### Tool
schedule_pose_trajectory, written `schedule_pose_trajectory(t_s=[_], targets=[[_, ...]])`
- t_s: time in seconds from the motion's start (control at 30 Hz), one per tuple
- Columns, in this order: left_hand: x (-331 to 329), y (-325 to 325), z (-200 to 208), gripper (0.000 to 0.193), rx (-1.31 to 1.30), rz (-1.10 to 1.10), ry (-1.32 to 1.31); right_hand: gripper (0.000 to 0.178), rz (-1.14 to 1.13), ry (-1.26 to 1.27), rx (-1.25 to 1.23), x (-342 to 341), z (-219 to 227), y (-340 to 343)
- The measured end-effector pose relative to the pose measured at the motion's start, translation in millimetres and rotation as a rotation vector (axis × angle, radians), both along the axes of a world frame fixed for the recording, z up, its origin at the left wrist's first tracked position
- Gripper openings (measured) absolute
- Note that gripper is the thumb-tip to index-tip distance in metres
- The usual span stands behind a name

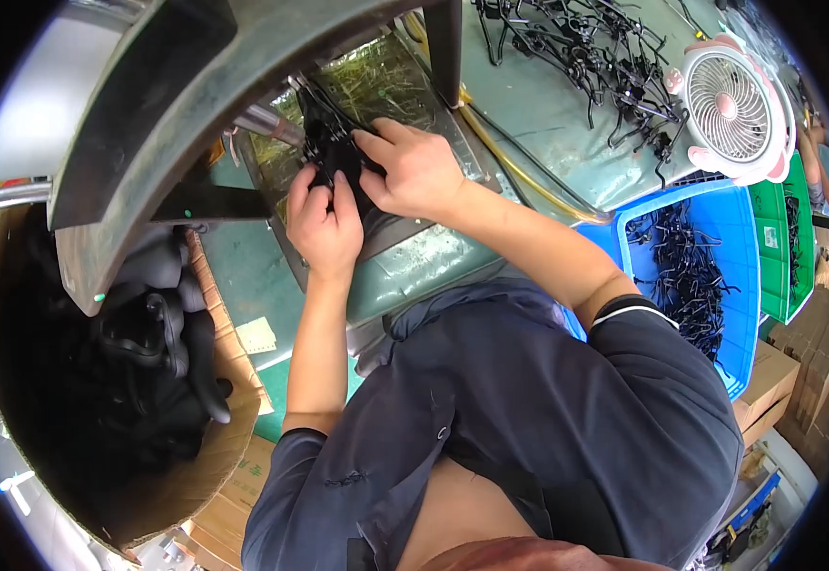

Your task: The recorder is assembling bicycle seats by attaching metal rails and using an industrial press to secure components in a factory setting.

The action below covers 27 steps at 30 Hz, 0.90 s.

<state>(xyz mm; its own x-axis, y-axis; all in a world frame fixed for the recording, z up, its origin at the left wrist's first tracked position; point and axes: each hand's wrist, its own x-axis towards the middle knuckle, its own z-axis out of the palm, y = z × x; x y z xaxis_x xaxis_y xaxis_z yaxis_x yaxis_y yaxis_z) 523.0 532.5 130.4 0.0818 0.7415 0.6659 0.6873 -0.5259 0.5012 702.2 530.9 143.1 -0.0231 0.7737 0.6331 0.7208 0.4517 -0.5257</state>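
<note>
A black part point(340, 160) with small metal bits on it lies under the machine's curved frame, on a worn, yellowish plate point(376, 84). My left hand point(326, 228) closes on its near left edge, thumb and fingers pressed to it. From the right, my right hand point(417, 171) grips the same part, index finger reaching over its top. My fingers cover much of it, so its exact kind is hard to make out. A metal rod point(272, 122) points at the part from the left.
The machine's dark curved frame point(162, 105) arches over the left side. Black wiry parts point(605, 52) lie heaped on the green table point(529, 114), near a white and pink fan point(730, 107). Blue point(743, 285) and green bins point(784, 243) stand right; a cardboard box point(229, 333) of black pieces stands left.
</note>
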Motion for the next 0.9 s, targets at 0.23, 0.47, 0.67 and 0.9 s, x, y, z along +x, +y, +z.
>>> schedule_pose_trajectory(t_s=[0.23, 0.47, 0.67, 0.9], targets=[[1, 24, 8, 0.022, 0.097, 0.022, 0.076, 0.040, -0.024, 0.018, 0.107, -5, -6, 17], [-7, 20, -1, 0.019, 0.108, 0.013, 0.014, 0.053, -0.053, 0.098, 0.019, -8, 6, 16], [-4, 3, -1, 0.050, 0.024, 0.008, -0.108, 0.078, -0.059, 0.159, -0.061, -5, 7, 3], [1, 0, 28, 0.050, -0.403, 0.145, 0.007, 0.070, 0.205, 0.337, -0.405, 18, 25, -4]])
